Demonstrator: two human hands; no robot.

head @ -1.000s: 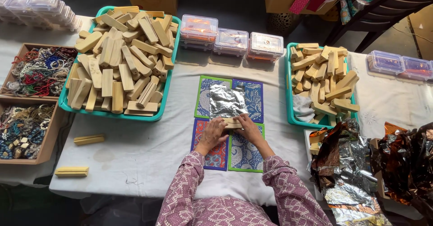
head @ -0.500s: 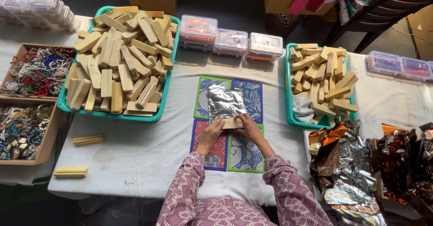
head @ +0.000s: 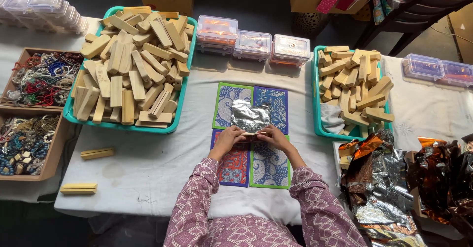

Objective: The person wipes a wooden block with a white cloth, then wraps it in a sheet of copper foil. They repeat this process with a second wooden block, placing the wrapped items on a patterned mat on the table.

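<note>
Head view: left hand [head: 227,140] and right hand [head: 274,137] both grip a wooden block [head: 250,136] at the near edge of a foil sheet [head: 250,116], lying on patterned mats [head: 268,165].

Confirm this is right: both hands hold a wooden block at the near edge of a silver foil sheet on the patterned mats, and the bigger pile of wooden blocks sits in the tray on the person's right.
One detail is wrong. The head view shows the bigger pile of wooden blocks on the person's left; the right tray holds fewer. The rest stands: the left hand and right hand hold a wooden block at the foil sheet on the patterned mats.
</note>
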